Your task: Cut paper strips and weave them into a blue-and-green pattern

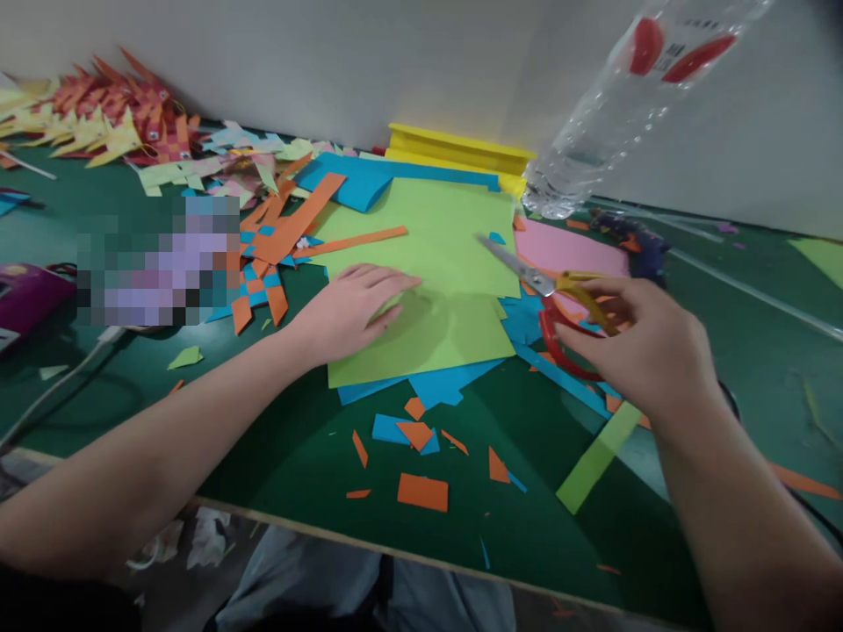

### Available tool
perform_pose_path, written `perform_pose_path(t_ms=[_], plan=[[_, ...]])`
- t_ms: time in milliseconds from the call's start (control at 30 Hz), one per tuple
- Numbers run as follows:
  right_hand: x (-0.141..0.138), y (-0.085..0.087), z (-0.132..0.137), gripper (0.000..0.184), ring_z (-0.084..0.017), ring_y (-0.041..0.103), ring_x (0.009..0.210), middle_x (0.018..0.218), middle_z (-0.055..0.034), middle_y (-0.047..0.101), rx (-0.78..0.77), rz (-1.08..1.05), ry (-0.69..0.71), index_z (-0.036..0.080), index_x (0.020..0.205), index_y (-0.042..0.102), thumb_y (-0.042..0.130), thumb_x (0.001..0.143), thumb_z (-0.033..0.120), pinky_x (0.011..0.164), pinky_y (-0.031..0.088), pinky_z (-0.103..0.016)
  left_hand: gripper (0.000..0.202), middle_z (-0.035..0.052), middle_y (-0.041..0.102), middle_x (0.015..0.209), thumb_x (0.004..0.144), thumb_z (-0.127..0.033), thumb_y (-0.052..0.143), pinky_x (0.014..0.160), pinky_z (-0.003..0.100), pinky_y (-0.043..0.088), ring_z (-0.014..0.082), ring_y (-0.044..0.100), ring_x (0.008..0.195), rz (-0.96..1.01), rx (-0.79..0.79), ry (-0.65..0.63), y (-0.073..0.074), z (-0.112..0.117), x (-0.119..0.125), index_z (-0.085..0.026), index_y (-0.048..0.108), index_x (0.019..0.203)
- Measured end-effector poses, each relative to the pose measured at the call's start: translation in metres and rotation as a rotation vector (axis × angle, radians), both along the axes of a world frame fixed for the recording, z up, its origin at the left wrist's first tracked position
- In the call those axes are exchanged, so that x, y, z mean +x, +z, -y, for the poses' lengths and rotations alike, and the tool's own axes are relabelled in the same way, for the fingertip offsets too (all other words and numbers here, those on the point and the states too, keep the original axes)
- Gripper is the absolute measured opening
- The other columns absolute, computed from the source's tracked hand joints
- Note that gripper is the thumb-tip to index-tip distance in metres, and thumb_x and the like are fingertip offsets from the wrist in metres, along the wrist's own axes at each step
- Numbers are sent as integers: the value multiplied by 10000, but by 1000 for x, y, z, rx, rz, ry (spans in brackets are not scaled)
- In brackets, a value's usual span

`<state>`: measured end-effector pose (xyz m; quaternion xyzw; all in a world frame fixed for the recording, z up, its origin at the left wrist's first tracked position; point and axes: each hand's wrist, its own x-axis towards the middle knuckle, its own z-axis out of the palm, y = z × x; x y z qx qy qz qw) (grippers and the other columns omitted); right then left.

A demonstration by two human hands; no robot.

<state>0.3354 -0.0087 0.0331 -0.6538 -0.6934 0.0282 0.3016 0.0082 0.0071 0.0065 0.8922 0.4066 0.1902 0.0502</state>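
My left hand [349, 307] lies flat with fingers stretched out on a light green paper sheet [428, 263] in the middle of the green table [296, 465]. My right hand [642, 347] is closed around the red and yellow handles of a pair of scissors [550, 294], whose blades point left over the green sheet's right edge. Blue paper [369, 180] lies under and behind the green sheet, and a pink sheet [566, 250] lies to its right.
Orange strips [299, 224] and woven paper pieces [256, 290] lie at the left, with paper figures [111, 114] at the far left. Orange and blue scraps [421, 491] dot the near edge. A clear plastic bottle [612, 105] tilts at the back right beside a yellow holder [461, 149]. A green strip [596, 456] lies near my right arm.
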Motion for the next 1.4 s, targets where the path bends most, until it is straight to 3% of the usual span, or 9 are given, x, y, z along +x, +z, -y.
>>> perform_pose_path(t_ms=[100, 200, 300, 433, 600, 800, 867, 1100, 1400], plan=[[0, 0, -6, 420, -360, 658, 983, 1106, -146, 675, -33, 124, -220, 208, 1012, 656, 748, 632, 362, 872, 530, -554, 497, 134, 603, 1381, 1026, -404, 447, 1141, 465, 364, 270, 545, 1283, -64, 19, -90, 3, 9, 4, -129, 461, 1440], [4, -4, -10, 433, -377, 647, 1018, 1131, -174, 651, -113, 159, -259, 183, 1023, 629, 760, 641, 340, 902, 520, -569, 636, 120, 536, 1468, 979, -534, 521, 1177, 466, 306, 281, 484, 1350, -130, -15, -136, 4, 15, 6, -156, 416, 1479], [16, -18, -15, 396, -394, 635, 1046, 1115, -171, 643, -94, 194, -164, 204, 1029, 614, 739, 690, 365, 911, 510, -596, 735, 109, 486, 1519, 938, -621, 543, 1207, 480, 242, 286, 425, 1404, -181, -67, -152, 3, 16, 4, -177, 388, 1503], [30, -41, -20, 490, -346, 669, 842, 982, -128, 667, -71, 143, -42, 232, 1066, 622, 769, 663, 468, 683, 558, -533, 734, 95, 498, 1510, 923, -635, 560, 1229, 474, 183, 267, 422, 1412, -180, -88, -177, 2, 16, 3, -186, 417, 1486], [9, -33, -8, 462, -447, 590, 1168, 1233, -189, 638, 135, 265, 73, 221, 1241, 573, 664, 822, 393, 911, 482, -685, 697, 96, 520, 1492, 928, -605, 575, 1228, 456, 190, 258, 446, 1395, -156, -81, -191, 3, 14, 2, -191, 438, 1472], [-25, -17, 14, 570, -343, 523, 1345, 1462, -159, 556, 38, 379, 685, 183, 1415, 474, 573, 934, 472, 1098, 439, -580, 686, 86, 493, 1519, 953, -523, 575, 1243, 451, 151, 238, 433, 1411, -155, -115, -216, 3, 13, 2, -203, 358, 1519], [-27, -19, 15, 528, -309, 532, 1348, 1463, -145, 567, 8, 435, 780, 166, 1419, 481, 536, 968, 435, 1120, 436, -548, 680, 84, 471, 1538, 966, -522, 549, 1249, 454, 134, 236, 413, 1428, -157, -156, -212, 4, 13, 2, -209, 335, 1531], [-26, -18, 12, 310, -262, 681, 1166, 1270, -107, 716, 89, 442, 814, 156, 1185, 687, 503, 995, 318, 1048, 528, -480, 556, 117, 548, 1466, 1065, -492, 260, 1206, 472, 259, 254, 486, 1366, -35, -163, -115, 14, 10, 0, -142, 467, 1444], [-25, -19, 11, 268, -221, 694, 1151, 1232, -57, 740, 137, 429, 811, 211, 1078, 745, 489, 996, 218, 1058, 521, -458, 481, 83, 766, 1049, 1056, -393, 302, 1029, 443, 458, 241, 691, 1018, 146, 33, 8, 19, 9, -5, -154, 719, 1058]])
